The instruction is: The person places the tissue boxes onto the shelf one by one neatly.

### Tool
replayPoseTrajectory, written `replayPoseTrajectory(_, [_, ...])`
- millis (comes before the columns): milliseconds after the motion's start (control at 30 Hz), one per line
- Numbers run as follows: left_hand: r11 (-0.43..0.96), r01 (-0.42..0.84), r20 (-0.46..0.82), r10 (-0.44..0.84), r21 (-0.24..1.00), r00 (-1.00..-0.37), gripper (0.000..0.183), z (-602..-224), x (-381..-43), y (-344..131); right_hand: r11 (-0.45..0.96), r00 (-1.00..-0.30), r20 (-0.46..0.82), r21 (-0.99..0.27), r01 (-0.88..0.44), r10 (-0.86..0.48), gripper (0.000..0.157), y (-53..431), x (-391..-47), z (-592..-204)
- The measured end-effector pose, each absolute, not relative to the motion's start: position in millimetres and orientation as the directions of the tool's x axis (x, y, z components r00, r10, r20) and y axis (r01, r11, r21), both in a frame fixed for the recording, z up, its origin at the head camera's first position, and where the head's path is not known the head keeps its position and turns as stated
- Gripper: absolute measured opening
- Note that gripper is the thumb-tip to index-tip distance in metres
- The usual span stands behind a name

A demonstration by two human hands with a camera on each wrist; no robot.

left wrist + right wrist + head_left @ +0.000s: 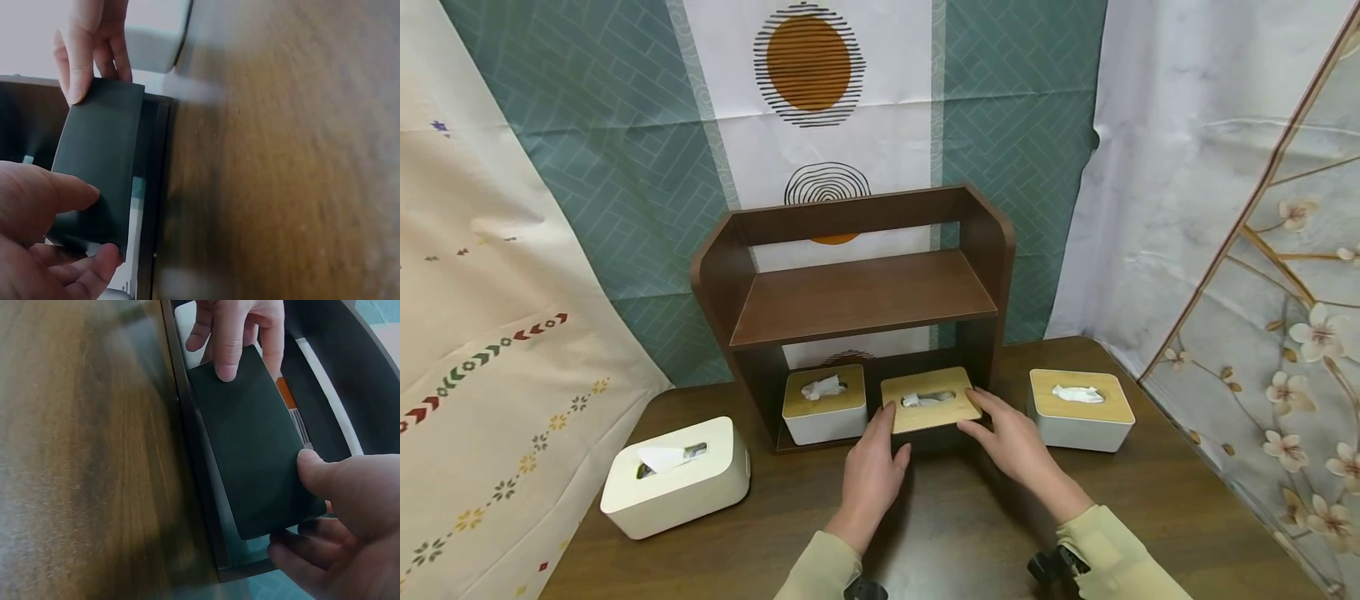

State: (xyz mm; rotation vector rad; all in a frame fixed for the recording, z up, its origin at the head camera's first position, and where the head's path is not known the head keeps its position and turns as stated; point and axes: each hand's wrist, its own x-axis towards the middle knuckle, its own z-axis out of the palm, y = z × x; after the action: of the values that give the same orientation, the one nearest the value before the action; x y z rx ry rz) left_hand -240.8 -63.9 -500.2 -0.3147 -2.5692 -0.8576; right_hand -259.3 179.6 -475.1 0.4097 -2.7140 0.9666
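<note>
Both my hands hold a tissue box (pixel 951 408) with a light wooden lid and dark sides, a white tissue poking from its slot. It is at the opening of the lower shelf of a brown two-tier rack (pixel 865 296), on the right side. My left hand (pixel 871 471) grips its left end and my right hand (pixel 1018 437) its right end. In the left wrist view a thumb presses the dark front face (pixel 100 144). Just left of it, on the same shelf, stands a white tissue box (pixel 823 423) with a wooden lid.
On the table (pixel 955 533), a cream tissue box (pixel 677 492) stands left of the rack. A grey-white, wooden-lidded tissue box (pixel 1081 429) is to the right, near my right hand. Curtains (pixel 1022 125) hang behind and at both sides.
</note>
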Motion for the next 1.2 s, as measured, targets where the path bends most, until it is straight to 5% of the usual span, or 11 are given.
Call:
replayPoseTrajectory(567, [0.779, 0.378, 0.5, 0.096, 0.5, -0.861, 0.074, -512.7, -262.9, -63.1, 0.745, -0.941, 0.282, -0.584, -0.321, -0.185, 0.056, 172.5, -278.5, -491.5])
replayPoseTrajectory(867, [0.805, 0.415, 0.561, 0.126, 0.423, -0.818, 0.084, -525.3, -280.5, -66.7, 0.789, -0.901, 0.341, -0.458, -0.409, -0.268, 0.083, 173.5, -279.0, -502.5])
replayPoseTrajectory(1200, [0.826, 0.424, 0.602, 0.133, 0.372, -0.787, 0.087, -521.1, -279.4, -63.0, 0.846, -0.864, 0.443, -0.341, -0.41, -0.24, 0.091, 166.5, -285.3, -511.6])
